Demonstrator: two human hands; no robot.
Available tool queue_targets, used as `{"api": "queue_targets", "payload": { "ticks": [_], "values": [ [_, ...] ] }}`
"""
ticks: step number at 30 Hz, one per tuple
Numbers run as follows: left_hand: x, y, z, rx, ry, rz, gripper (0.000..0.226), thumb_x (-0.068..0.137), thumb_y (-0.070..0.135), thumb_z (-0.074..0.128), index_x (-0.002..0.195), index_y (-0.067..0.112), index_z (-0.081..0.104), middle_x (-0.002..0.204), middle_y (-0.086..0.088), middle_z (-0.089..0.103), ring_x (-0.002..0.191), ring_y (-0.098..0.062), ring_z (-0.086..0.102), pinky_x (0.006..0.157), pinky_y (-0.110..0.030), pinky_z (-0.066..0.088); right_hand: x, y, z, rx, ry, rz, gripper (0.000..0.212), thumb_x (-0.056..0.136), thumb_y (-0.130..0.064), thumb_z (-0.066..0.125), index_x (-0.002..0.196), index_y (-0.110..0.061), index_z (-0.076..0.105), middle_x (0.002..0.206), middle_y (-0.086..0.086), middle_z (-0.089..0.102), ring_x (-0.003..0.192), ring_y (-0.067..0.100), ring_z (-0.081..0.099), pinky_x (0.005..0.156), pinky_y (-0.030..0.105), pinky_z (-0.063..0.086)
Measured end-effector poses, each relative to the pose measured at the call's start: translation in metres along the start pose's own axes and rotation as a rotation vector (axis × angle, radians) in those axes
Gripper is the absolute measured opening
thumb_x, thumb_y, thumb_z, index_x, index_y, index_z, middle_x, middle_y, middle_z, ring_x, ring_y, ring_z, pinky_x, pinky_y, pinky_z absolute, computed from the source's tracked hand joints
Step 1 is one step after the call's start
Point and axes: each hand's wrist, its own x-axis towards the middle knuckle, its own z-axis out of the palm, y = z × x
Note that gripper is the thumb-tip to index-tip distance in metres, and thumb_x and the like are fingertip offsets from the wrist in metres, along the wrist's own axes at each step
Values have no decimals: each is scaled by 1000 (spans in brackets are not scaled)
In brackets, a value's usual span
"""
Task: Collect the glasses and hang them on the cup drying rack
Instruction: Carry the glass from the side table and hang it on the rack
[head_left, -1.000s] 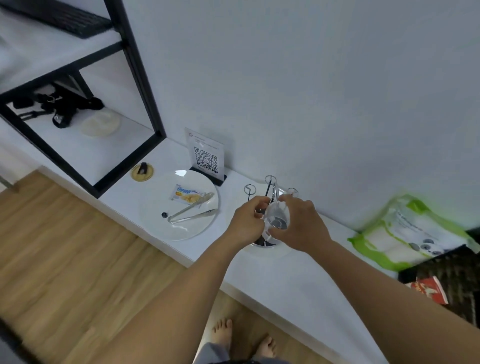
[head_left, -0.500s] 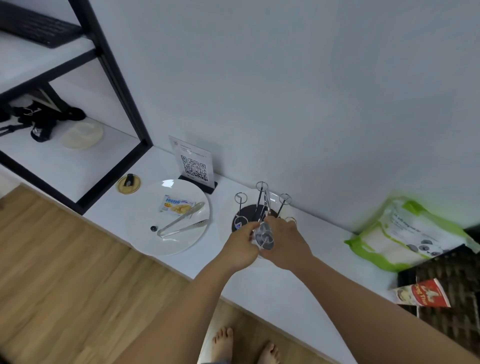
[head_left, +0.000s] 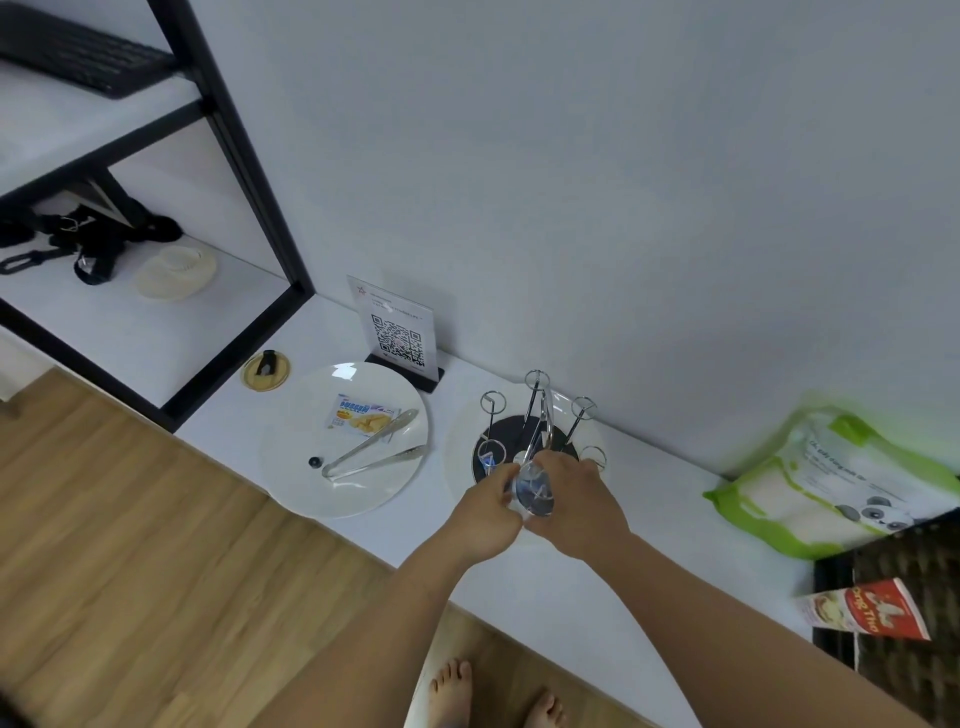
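A clear glass (head_left: 534, 493) is held between both hands, its base turned toward me, at the near side of the cup drying rack (head_left: 537, 421). My left hand (head_left: 488, 512) grips the glass from the left, and my right hand (head_left: 574, 499) grips it from the right. The rack is a black round base with several thin metal prongs ending in loops; it stands on a white plate (head_left: 460, 441) on the white counter. The prongs I can see carry nothing. The glass's rim is hidden by my fingers.
Left of the rack lies a white plate (head_left: 291, 467) with metal tongs (head_left: 371, 454) and a snack packet (head_left: 358, 415). A QR code stand (head_left: 397, 332) sits against the wall. A green and white bag (head_left: 841, 483) lies at the right, a black shelf frame (head_left: 249, 197) at the left.
The glass and both hands have sunk lower toward the near prongs of the rack. The camera view has shifted slightly.
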Motion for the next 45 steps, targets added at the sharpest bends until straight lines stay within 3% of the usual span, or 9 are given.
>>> {"api": "queue_targets", "payload": {
  "ticks": [8,14,17,22,25,28,33,38,45],
  "values": [
    [-2,5,-4,-6,-7,2,62,83,-2,52,138,25,45,121,7,55,109,-14,53,85,-24,47,-2,2,1,-37,19,5,76,78,-48,77,140,-25,39,145,3,38,127,24,42,90,33,51],
    [-3,9,-9,7,57,19,57,88,1,54,140,24,45,120,9,51,105,-12,53,72,-11,42,-5,5,-4,-32,60,1,74,77,-51,74,138,-24,42,142,1,41,124,21,47,87,33,52],
    [-9,22,-22,1,134,44,55,89,4,53,140,23,47,127,6,51,112,-17,56,81,-19,45,-8,4,-13,-20,154,8,63,81,-49,70,133,-23,47,138,0,48,120,21,51,84,32,52],
    [-22,52,-54,-81,210,127,36,91,7,55,120,27,61,120,7,65,99,-12,64,66,-13,48,-18,1,-42,37,303,20,51,88,-50,64,129,-23,52,135,-2,52,119,20,53,88,34,50],
    [-33,79,-69,-115,209,205,27,91,10,59,112,27,64,112,5,70,98,-16,68,77,-25,55,-34,-1,-65,143,420,34,46,86,-42,68,124,-20,56,125,0,58,114,21,56,91,40,50],
    [-48,104,-73,-176,175,305,17,92,18,60,103,29,65,106,-1,72,95,-17,72,86,-40,56,-57,-3,-86,256,526,67,34,86,-35,70,115,-21,60,111,-2,64,101,18,61,85,38,52],
    [-75,129,-63,-236,65,411,12,92,19,59,83,21,68,75,-2,73,78,-20,71,76,-29,58,-113,-7,-109,484,680,148,10,85,-32,70,92,-30,63,78,-15,69,78,-1,64,64,10,47],
    [-111,149,-13,-253,-63,451,28,95,20,56,67,22,60,64,4,63,67,-14,63,68,-26,51,-187,-7,-120,654,803,231,12,90,-28,67,78,-30,64,72,-7,71,64,9,67,58,21,50],
    [-185,159,95,-182,-305,570,36,98,12,51,64,22,58,63,5,59,63,-15,59,63,-23,51,-330,5,-100,760,991,314,24,94,-22,63,72,-15,61,57,-4,63,50,3,57,50,15,43]
  ]
}}
